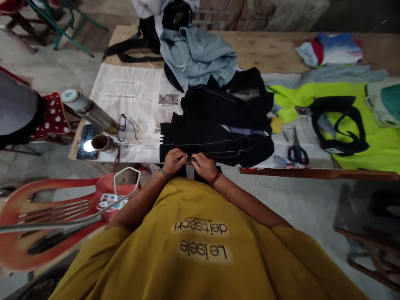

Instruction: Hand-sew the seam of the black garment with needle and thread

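A black garment point(203, 133) with white seam lines and short white stripes at its left end lies along the table's front edge. My left hand point(175, 161) is closed at that edge, thumb and fingers pinching dark cloth. Close beside it, my right hand point(204, 166) is also closed, its fingertips around a small dark thing too small to make out. The two hands' fingertips nearly meet. More black clothing point(250, 89) and a grey-blue garment point(196, 54) are heaped behind.
Left on the newspaper point(131, 83) are a flask point(90, 110), eyeglasses point(126, 127), a brown cup point(103, 143) and a phone point(83, 143). Scissors point(296, 152), a black band point(340, 125) and a neon-yellow garment point(384, 146) lie right. A red chair point(46, 183) stands front left.
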A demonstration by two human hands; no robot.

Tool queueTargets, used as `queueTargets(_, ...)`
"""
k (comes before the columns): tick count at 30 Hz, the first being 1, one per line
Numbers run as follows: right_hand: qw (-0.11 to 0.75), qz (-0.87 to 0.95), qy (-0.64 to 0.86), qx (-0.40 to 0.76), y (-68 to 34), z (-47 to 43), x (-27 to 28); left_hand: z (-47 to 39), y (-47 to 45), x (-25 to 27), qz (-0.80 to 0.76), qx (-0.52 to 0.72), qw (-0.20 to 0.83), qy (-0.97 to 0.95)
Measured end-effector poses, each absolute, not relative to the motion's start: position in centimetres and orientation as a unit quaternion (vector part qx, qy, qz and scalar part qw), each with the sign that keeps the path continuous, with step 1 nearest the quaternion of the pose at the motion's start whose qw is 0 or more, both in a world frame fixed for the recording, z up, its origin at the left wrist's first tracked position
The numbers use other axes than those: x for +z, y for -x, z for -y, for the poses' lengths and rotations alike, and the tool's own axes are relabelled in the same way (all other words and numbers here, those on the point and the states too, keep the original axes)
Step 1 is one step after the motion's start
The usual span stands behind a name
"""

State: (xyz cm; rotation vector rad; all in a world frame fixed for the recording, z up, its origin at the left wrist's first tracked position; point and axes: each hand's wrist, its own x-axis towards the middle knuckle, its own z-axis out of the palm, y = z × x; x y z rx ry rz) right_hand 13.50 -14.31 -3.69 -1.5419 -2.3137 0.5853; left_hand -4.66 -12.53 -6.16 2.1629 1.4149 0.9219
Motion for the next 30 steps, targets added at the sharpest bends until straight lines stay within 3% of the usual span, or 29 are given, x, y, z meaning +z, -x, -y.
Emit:
queueTargets(10, 0.148, 0.827, 0.520, 0.155, -13.0, 14.0, -5.5, 12.7, 5.3, -6.2, -0.458, 0.295, 0.194, -0.815)
queueTargets(18, 0.040, 0.831, 0.541, 0.123, -12.6, 15.0, -4.6, 12.6, 5.3, -5.4, -0.501, 0.371, 0.243, -0.744)
queueTargets(22, 0.011, 0.829, 0.546, 0.119, -12.4, 15.1, -4.5, 12.0, 5.1, -5.7, -0.509, 0.351, 0.243, -0.748)
queueTargets(30, 0.029, 0.823, 0.554, 0.122, -12.8, 15.2, -5.3, 11.4, 5.0, -5.9, -0.514, 0.326, 0.280, -0.742)
